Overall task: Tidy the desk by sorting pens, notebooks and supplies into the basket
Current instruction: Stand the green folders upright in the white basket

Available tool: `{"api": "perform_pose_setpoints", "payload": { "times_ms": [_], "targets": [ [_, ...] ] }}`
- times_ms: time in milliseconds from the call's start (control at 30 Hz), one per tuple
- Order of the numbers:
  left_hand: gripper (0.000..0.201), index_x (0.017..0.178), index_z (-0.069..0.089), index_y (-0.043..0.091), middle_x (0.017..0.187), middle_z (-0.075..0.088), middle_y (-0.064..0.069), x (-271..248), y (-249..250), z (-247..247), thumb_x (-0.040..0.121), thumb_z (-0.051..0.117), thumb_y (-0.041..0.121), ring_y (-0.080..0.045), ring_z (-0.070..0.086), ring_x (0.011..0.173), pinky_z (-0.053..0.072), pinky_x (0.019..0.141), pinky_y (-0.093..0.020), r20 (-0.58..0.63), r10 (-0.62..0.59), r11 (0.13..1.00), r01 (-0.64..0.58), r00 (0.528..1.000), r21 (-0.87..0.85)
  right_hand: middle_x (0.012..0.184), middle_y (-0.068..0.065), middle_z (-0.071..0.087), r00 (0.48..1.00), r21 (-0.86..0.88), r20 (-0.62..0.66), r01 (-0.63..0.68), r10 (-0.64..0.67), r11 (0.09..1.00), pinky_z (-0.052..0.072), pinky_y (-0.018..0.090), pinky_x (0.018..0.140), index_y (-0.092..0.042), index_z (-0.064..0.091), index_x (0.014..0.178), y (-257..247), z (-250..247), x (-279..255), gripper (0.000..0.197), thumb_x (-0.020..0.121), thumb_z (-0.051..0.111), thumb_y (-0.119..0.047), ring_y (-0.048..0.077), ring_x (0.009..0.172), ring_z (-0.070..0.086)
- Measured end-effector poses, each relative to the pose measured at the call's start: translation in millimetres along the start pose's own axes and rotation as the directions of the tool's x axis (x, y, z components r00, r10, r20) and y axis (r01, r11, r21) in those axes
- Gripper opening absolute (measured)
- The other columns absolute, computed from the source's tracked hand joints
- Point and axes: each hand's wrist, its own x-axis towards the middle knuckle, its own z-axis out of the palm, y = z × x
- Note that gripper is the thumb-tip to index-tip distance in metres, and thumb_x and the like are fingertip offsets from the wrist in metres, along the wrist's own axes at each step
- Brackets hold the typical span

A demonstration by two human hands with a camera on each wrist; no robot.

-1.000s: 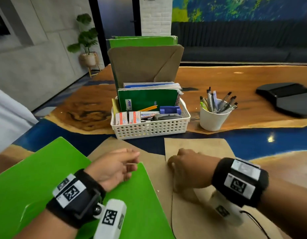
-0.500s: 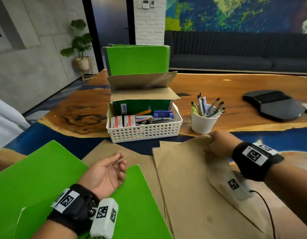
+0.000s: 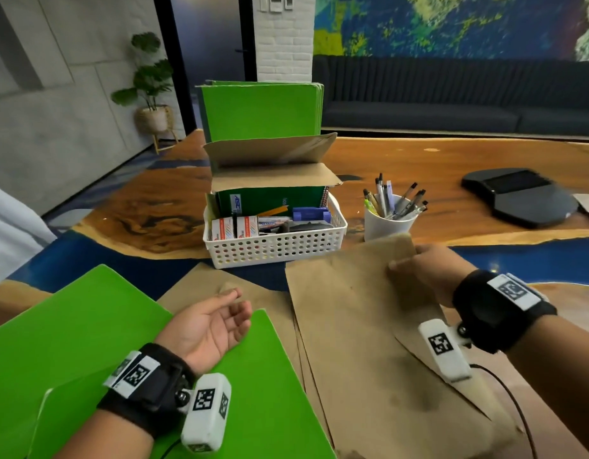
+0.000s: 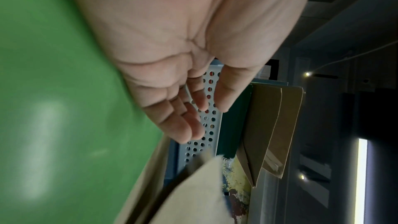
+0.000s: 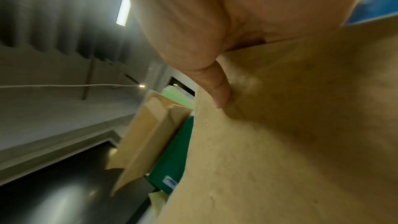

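A white perforated basket (image 3: 276, 248) stands mid-table, holding a dark green notebook (image 3: 270, 202), small boxes, green folders (image 3: 260, 114) and bent brown envelopes (image 3: 270, 154). My right hand (image 3: 415, 263) pinches the far corner of a large brown envelope (image 3: 359, 326), lifting that edge beside the pen cup; in the right wrist view its thumb (image 5: 217, 91) presses the paper (image 5: 280, 142). The left hand (image 3: 213, 323) lies palm up with relaxed fingers over a bright green folder (image 3: 54, 342), holding nothing. In the left wrist view its fingers (image 4: 185, 122) stretch toward the basket (image 4: 208, 118).
A white cup of pens (image 3: 387, 220) stands right of the basket, just beyond my right hand. More brown envelopes (image 3: 200, 289) lie under the folder and the lifted one. A black flat device (image 3: 521, 197) sits at the far right. A white-clad person's edge (image 3: 8, 233) shows at left.
My right hand moved from the envelope's near left part to its far right corner and raised it. The left hand turned palm up and opened. The basket's standing envelope folded over.
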Motion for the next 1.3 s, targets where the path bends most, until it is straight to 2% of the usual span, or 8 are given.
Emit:
{"api": "perform_pose_setpoints", "payload": {
  "times_ms": [133, 267, 467, 567, 833, 1033, 1167, 1300],
  "targets": [
    [0.038, 0.123, 0.057, 0.002, 0.114, 0.065, -0.022, -11, -2, 14, 0.086, 0.067, 0.009, -0.03, 0.067, 0.099, 0.057, 0.085, -0.04, 0.061, 0.046, 0.973, -0.058, 0.997, 0.225, 0.087, -0.005, 0.076, 0.945, 0.029, -0.061, 0.323, -0.321, 0.946, 0.058, 0.029, 0.072, -0.025, 0.069, 0.102, -48, -12, -41, 0.015, 0.096, 0.064, -0.013, 0.007, 0.076, 0.072],
    [0.058, 0.134, 0.054, 0.017, 0.133, 0.065, -0.001, -40, -11, 59, 0.082, 0.08, 0.02, -0.02, 0.061, 0.123, 0.045, 0.103, -0.04, 0.29, -0.011, 0.822, -0.157, 0.957, 0.548, 0.082, -0.009, 0.075, 0.812, 0.167, -0.124, 0.584, -0.57, 0.794, 0.059, 0.021, 0.063, -0.026, 0.066, 0.097, -93, -22, -81, 0.018, 0.098, 0.059, -0.009, 0.005, 0.074, 0.071],
    [0.047, 0.133, 0.05, 0.036, 0.124, 0.065, 0.022, -36, -21, 83, 0.091, 0.057, 0.057, -0.002, 0.06, 0.118, 0.045, 0.106, -0.035, 0.159, 0.43, 0.459, -0.367, 0.889, 0.809, 0.104, 0.0, 0.072, 0.652, 0.173, -0.287, 0.756, -0.702, 0.631, 0.056, 0.051, 0.093, -0.03, 0.065, 0.097, -115, -18, -98, 0.021, 0.097, 0.059, -0.01, 0.027, 0.106, 0.068],
    [0.026, 0.12, 0.058, 0.037, 0.116, 0.069, 0.02, -31, -15, 68, 0.097, 0.053, 0.048, -0.007, 0.064, 0.108, 0.056, 0.089, -0.041, 0.093, 0.473, 0.428, -0.321, 0.876, 0.845, 0.106, -0.001, 0.073, 0.68, 0.247, -0.366, 0.729, -0.636, 0.638, 0.055, 0.054, 0.094, -0.03, 0.068, 0.096, -110, -17, -91, 0.019, 0.097, 0.06, -0.013, 0.026, 0.107, 0.068],
    [0.022, 0.1, 0.071, 0.005, 0.093, 0.074, -0.017, -49, -1, 37, 0.083, 0.067, 0.017, -0.021, 0.07, 0.07, 0.055, 0.051, -0.026, 0.099, 0.223, 0.866, -0.244, 0.97, 0.437, 0.092, 0.0, 0.074, 0.887, 0.518, -0.348, 0.452, -0.303, 0.726, 0.058, 0.044, 0.08, -0.019, 0.068, 0.119, -76, -25, -50, 0.024, 0.095, 0.064, -0.016, 0.018, 0.081, 0.071],
    [0.03, 0.101, 0.067, -0.001, 0.09, 0.071, -0.021, -52, 0, 21, 0.089, 0.049, -0.021, -0.02, 0.07, 0.07, 0.059, 0.058, -0.024, 0.101, 0.207, 0.77, -0.225, 0.973, 0.597, 0.109, 0.007, 0.075, 0.92, 0.646, -0.349, 0.373, -0.177, 0.666, 0.058, 0.047, 0.083, -0.019, 0.069, 0.119, -50, -24, -27, 0.026, 0.094, 0.063, -0.015, 0.024, 0.093, 0.074],
    [0.033, 0.116, 0.064, 0.005, 0.107, 0.072, -0.018, -56, 4, 13, 0.09, 0.056, -0.013, -0.023, 0.072, 0.084, 0.061, 0.07, -0.03, 0.04, 0.259, 0.759, -0.229, 0.965, 0.609, 0.084, 0.0, 0.071, 0.924, 0.698, -0.361, 0.359, -0.128, 0.619, 0.058, 0.035, 0.066, -0.014, 0.066, 0.122, -35, -23, -19, 0.028, 0.094, 0.063, -0.015, 0.012, 0.066, 0.07],
    [0.078, 0.14, 0.045, 0.027, 0.133, 0.059, 0.004, -53, 4, 24, 0.074, 0.082, 0.046, -0.013, 0.061, 0.118, 0.053, 0.096, -0.035, 0.046, 0.323, 0.708, -0.274, 0.945, 0.651, 0.064, -0.007, 0.064, 0.943, 0.722, -0.309, 0.316, -0.123, 0.616, 0.05, 0.02, 0.047, -0.018, 0.063, 0.108, -28, -9, -21, 0.012, 0.096, 0.061, -0.013, 0.005, 0.049, 0.062]
  ]
}}
